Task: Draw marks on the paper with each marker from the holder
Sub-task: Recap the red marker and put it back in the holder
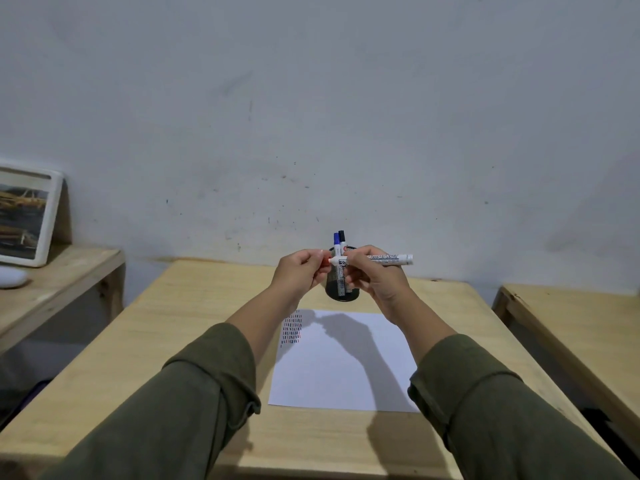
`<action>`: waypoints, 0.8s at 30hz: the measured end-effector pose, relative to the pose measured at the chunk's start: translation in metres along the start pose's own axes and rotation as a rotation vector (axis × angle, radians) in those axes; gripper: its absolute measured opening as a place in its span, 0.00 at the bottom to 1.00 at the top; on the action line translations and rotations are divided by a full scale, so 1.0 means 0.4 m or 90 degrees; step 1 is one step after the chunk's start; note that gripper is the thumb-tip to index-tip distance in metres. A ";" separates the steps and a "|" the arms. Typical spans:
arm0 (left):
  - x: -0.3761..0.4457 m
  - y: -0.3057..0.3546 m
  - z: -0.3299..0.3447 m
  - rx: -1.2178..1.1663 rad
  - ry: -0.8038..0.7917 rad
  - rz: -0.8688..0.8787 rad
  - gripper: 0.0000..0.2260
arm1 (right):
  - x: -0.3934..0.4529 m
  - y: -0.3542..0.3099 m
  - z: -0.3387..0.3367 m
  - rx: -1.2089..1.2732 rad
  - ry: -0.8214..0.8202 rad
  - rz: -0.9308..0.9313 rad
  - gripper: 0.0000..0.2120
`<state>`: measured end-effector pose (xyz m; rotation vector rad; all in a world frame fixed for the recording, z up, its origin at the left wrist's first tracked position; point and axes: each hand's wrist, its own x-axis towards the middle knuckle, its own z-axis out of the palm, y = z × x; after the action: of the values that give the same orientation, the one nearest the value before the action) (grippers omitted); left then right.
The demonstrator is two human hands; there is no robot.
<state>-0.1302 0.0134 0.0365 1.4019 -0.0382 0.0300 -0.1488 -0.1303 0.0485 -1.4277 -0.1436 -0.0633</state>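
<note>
I hold a white marker (391, 258) level in the air above the table, its barrel gripped in my right hand (374, 278). My left hand (301, 271) pinches its red cap (326, 261) at the left end, still against the barrel. Behind both hands stands a black mesh holder (341, 289) with a blue-capped marker (336, 241) and a black-capped marker (342, 239) upright in it. A white sheet of paper (346, 368) lies on the table below, with rows of short red, blue and black marks (292, 329) at its top left corner.
The wooden table (194, 341) backs onto a grey wall. A lower wooden shelf at the left carries a white-framed picture (24, 216) and a white object (10, 277). Another wooden table (588, 327) stands at the right across a narrow gap.
</note>
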 end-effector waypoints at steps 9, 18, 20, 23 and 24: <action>-0.014 0.030 0.032 0.028 0.001 0.081 0.06 | -0.006 -0.030 -0.017 0.100 -0.010 -0.002 0.06; -0.023 0.001 0.050 0.031 0.007 0.133 0.10 | -0.007 -0.019 -0.036 0.117 -0.011 -0.001 0.06; -0.024 0.001 0.047 -0.016 -0.009 0.109 0.09 | -0.011 -0.022 -0.039 0.087 -0.033 -0.001 0.04; -0.014 0.005 0.032 -0.080 0.002 0.082 0.08 | -0.015 -0.027 -0.047 0.121 -0.070 0.020 0.07; -0.007 0.007 0.023 -0.098 0.013 0.078 0.09 | -0.015 -0.028 -0.052 0.129 -0.077 0.030 0.11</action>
<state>-0.1331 0.0047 0.0406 1.2439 -0.1071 0.1398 -0.1551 -0.1525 0.0557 -1.2318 -0.2105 0.0754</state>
